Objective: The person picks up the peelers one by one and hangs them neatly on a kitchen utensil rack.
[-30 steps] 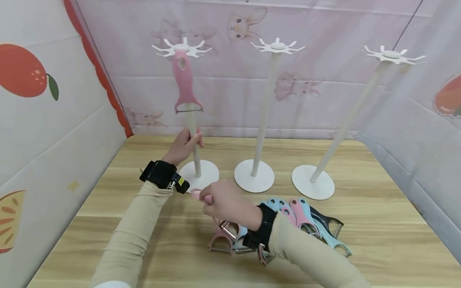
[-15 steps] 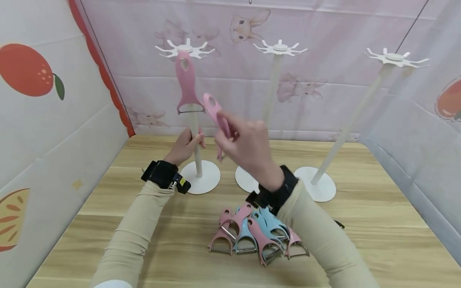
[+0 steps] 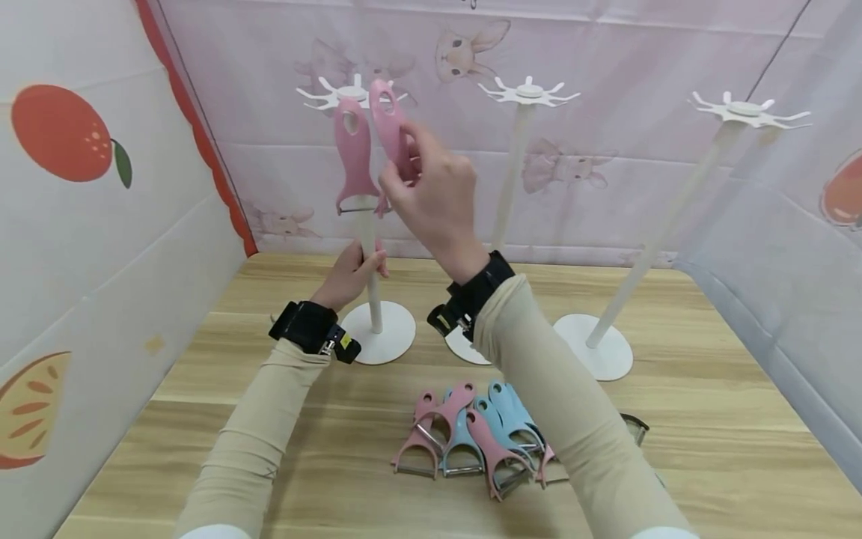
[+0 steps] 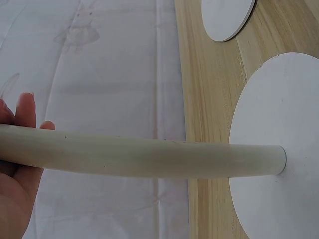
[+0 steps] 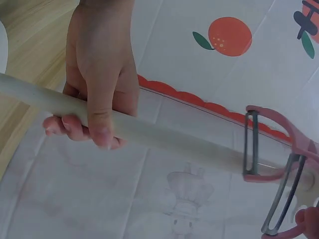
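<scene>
My left hand (image 3: 350,275) grips the white pole (image 4: 124,155) of the left stand, with fingers and thumb round it. A pink Y-shaped peeler (image 3: 353,153) hangs from the front of that stand's hooked top (image 3: 330,97), blade end down. Beside it, my right hand (image 3: 438,191) pinches a second pink peeler (image 3: 387,116) by its handle. The handle hole of this one is up at the level of the hooks, on their right side; whether it touches a hook cannot be told. In the right wrist view, both peelers' metal blades show close together.
Two more white stands, a middle one (image 3: 529,93) and a right one (image 3: 744,112), have several hooks each. Pink peelers (image 3: 494,449) and blue peelers (image 3: 462,448) lie heaped on the wooden table (image 3: 323,464). A dark peeler (image 3: 634,427) shows partly behind the right sleeve.
My right hand has lifted the second pink peeler from low over the table up to the left stand's hooks. The left hand keeps its hold on the pole.
</scene>
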